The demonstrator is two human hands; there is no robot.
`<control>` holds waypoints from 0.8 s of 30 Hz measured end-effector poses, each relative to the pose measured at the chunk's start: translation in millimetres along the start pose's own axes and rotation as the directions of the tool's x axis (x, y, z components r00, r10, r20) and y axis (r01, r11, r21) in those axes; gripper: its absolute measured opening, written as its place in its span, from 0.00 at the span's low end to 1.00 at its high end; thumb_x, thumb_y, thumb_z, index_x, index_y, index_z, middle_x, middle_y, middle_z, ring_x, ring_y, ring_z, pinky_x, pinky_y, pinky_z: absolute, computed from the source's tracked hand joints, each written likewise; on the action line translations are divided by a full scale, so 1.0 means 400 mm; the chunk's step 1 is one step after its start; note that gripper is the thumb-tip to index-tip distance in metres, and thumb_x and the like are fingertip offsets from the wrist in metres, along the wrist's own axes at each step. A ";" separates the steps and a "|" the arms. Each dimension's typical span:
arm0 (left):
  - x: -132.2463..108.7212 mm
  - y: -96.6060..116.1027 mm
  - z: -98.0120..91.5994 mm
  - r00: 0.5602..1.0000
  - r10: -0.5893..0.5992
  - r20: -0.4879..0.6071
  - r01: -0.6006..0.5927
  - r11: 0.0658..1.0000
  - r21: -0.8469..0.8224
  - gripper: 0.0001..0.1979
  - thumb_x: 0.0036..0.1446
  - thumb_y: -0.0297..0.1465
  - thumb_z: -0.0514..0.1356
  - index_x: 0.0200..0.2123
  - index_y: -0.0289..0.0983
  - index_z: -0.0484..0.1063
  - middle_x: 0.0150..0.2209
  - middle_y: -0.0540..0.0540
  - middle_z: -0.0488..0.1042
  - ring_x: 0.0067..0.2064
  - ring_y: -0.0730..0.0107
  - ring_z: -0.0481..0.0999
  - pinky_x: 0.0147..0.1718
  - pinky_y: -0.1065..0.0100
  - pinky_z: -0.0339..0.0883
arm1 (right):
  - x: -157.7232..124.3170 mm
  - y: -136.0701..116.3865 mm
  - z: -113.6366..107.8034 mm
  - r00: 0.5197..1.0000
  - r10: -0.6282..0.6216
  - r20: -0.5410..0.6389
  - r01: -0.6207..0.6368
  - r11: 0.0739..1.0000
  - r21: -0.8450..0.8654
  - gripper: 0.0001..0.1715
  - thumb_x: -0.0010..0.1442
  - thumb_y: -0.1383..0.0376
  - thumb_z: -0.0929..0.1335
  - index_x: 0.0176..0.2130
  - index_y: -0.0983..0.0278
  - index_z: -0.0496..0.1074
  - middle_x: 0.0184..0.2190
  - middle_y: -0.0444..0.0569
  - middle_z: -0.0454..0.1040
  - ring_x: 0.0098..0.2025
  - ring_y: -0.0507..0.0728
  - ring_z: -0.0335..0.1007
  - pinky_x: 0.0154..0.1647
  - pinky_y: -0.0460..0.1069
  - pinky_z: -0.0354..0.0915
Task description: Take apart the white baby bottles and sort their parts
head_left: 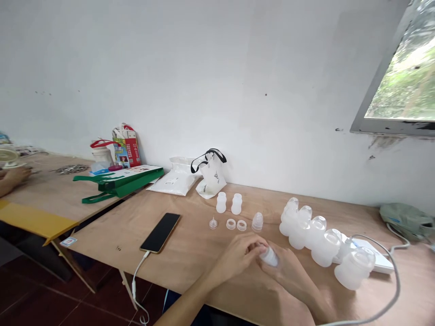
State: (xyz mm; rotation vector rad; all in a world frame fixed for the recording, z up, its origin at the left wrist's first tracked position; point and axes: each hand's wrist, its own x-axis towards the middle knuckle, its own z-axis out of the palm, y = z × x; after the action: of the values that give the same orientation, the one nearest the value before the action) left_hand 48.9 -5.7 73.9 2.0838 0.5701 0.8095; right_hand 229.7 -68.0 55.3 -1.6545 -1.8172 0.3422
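And we're riding on the person's head here, looking forward and down over a pale plywood table close in at six o'clock, facing a white painted wall, a grey-framed window up at one o'clock.

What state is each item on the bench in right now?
Left hand, holding small translucent bottle
Right hand, holding that bottle too
Smartphone, face up, screen dark, white cable attached
Two small bottles, upright, apart
Two clear rings, lying flat
Wide bottles, touching in a cluster
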 end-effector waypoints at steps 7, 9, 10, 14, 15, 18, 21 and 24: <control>-0.084 -0.084 -0.018 0.975 -0.208 -0.073 0.218 0.959 0.179 0.13 0.69 0.37 0.55 0.41 0.43 0.80 0.41 0.47 0.83 0.45 0.58 0.78 0.45 0.65 0.65 | 0.005 -0.049 0.061 0.982 -0.056 0.178 0.130 0.890 -0.436 0.05 0.63 0.69 0.65 0.36 0.60 0.70 0.33 0.47 0.81 0.33 0.60 0.78 0.29 0.50 0.48; -0.098 -0.111 -0.013 0.970 -0.219 -0.100 0.238 0.940 0.244 0.14 0.69 0.35 0.53 0.40 0.42 0.80 0.42 0.46 0.82 0.45 0.57 0.78 0.44 0.64 0.65 | 0.009 -0.063 0.083 0.978 -0.048 0.201 0.142 0.861 -0.488 0.06 0.62 0.71 0.66 0.39 0.61 0.71 0.36 0.49 0.82 0.35 0.61 0.79 0.29 0.50 0.48; -0.103 -0.119 -0.012 0.968 -0.223 -0.114 0.246 0.933 0.263 0.14 0.69 0.34 0.53 0.39 0.42 0.79 0.41 0.45 0.82 0.44 0.57 0.78 0.44 0.64 0.65 | 0.010 -0.069 0.092 0.977 -0.042 0.209 0.144 0.855 -0.498 0.07 0.61 0.71 0.67 0.40 0.61 0.71 0.37 0.49 0.82 0.35 0.62 0.79 0.29 0.50 0.48; -0.107 -0.117 -0.030 0.967 -0.218 -0.131 0.236 0.960 0.150 0.13 0.68 0.34 0.54 0.36 0.39 0.78 0.34 0.45 0.80 0.36 0.61 0.77 0.38 0.65 0.68 | 0.011 -0.075 0.108 0.978 -0.043 0.205 0.135 0.878 -0.460 0.08 0.60 0.71 0.67 0.40 0.60 0.71 0.36 0.48 0.82 0.34 0.60 0.79 0.29 0.49 0.47; -0.105 -0.111 -0.039 0.968 -0.231 -0.097 0.236 0.971 0.046 0.14 0.67 0.37 0.55 0.36 0.38 0.78 0.32 0.45 0.79 0.34 0.63 0.77 0.36 0.66 0.69 | 0.011 -0.074 0.105 0.979 -0.051 0.196 0.132 0.894 -0.428 0.07 0.60 0.71 0.66 0.38 0.60 0.70 0.35 0.46 0.81 0.33 0.59 0.78 0.28 0.49 0.47; -0.097 -0.098 -0.074 0.967 -0.250 0.048 0.253 0.915 -0.315 0.18 0.64 0.46 0.60 0.36 0.35 0.76 0.31 0.46 0.77 0.31 0.67 0.76 0.31 0.68 0.73 | 0.013 -0.077 0.091 0.982 -0.070 0.175 0.113 0.962 -0.250 0.05 0.60 0.69 0.65 0.34 0.59 0.67 0.30 0.42 0.79 0.31 0.56 0.75 0.29 0.47 0.50; -0.091 -0.117 -0.114 0.965 -0.260 -0.027 0.224 0.876 -0.427 0.22 0.61 0.50 0.62 0.37 0.35 0.74 0.36 0.44 0.78 0.36 0.65 0.77 0.31 0.69 0.75 | 0.017 -0.082 0.078 0.985 -0.056 0.164 0.069 0.995 -0.073 0.07 0.61 0.63 0.65 0.30 0.58 0.63 0.26 0.40 0.75 0.28 0.54 0.71 0.29 0.46 0.54; -0.091 -0.160 -0.161 0.922 -0.300 -0.246 0.202 0.912 -0.356 0.22 0.57 0.50 0.65 0.39 0.37 0.73 0.42 0.42 0.79 0.44 0.59 0.79 0.32 0.67 0.77 | 0.020 -0.082 0.069 0.992 -0.039 0.117 0.041 0.999 -0.021 0.13 0.62 0.58 0.65 0.27 0.58 0.60 0.24 0.40 0.72 0.27 0.54 0.68 0.29 0.46 0.55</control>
State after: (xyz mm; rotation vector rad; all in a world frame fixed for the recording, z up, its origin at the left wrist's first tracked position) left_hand -29.4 41.4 38.9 1.5587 0.7942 0.9947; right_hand 187.0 -59.8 56.0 -1.6420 -1.9441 0.4084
